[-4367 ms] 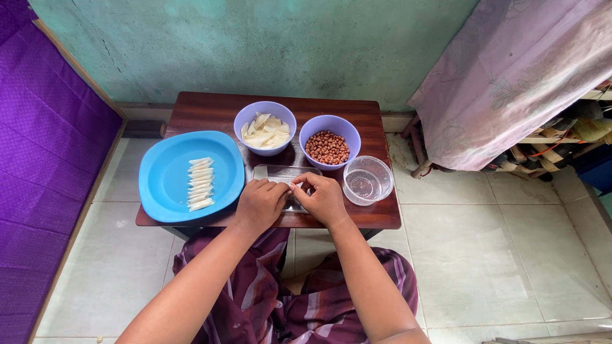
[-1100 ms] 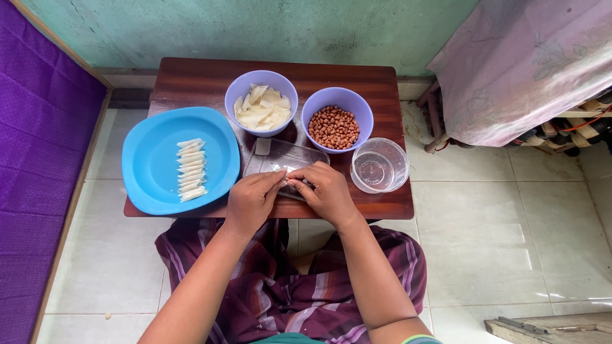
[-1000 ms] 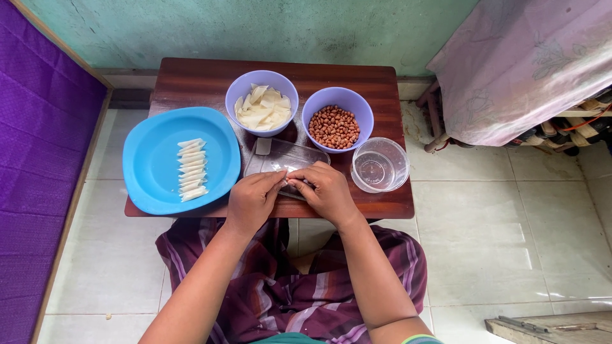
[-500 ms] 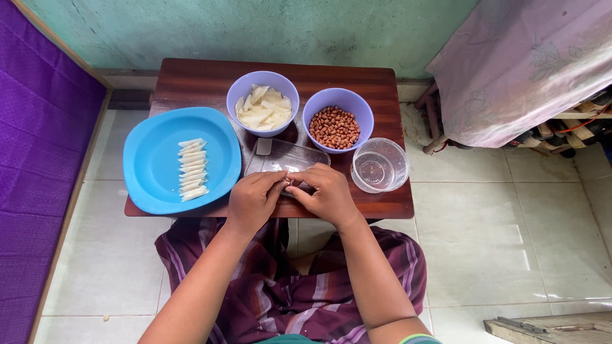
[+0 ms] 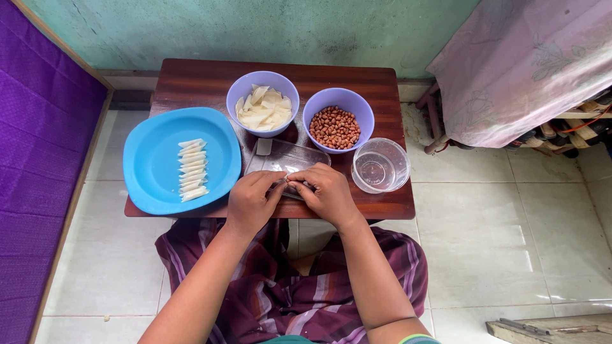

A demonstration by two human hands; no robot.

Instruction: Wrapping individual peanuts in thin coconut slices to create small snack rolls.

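The left hand [image 5: 252, 200] and the right hand [image 5: 326, 194] meet at the front of the small brown worktop [image 5: 204, 83]. Their fingers are pressed together around a little white wrapper piece [image 5: 288, 177], pinching it from both sides. It sits right between the two thumbs, just over the near edge of a clear flat tray [image 5: 287, 158]. One more small white piece [image 5: 263, 146] lies at the far end of that tray.

On the big blue plate [image 5: 153, 185], to the left, there is a neat row of folded white cones [image 5: 191, 170] (about ten of them, lying side by side). So a good many seem to be done already.

A lot looks left to do. The purple bowl [image 5: 239, 95] holds a heap of flat white wrappers [image 5: 262, 109]. The second purple bowl [image 5: 312, 105] beside it is full of brown peanuts [image 5: 334, 127]. A clear round bowl [image 5: 380, 165] with a little water stands near the right hand. The piece in the fingers is not yet on the plate.
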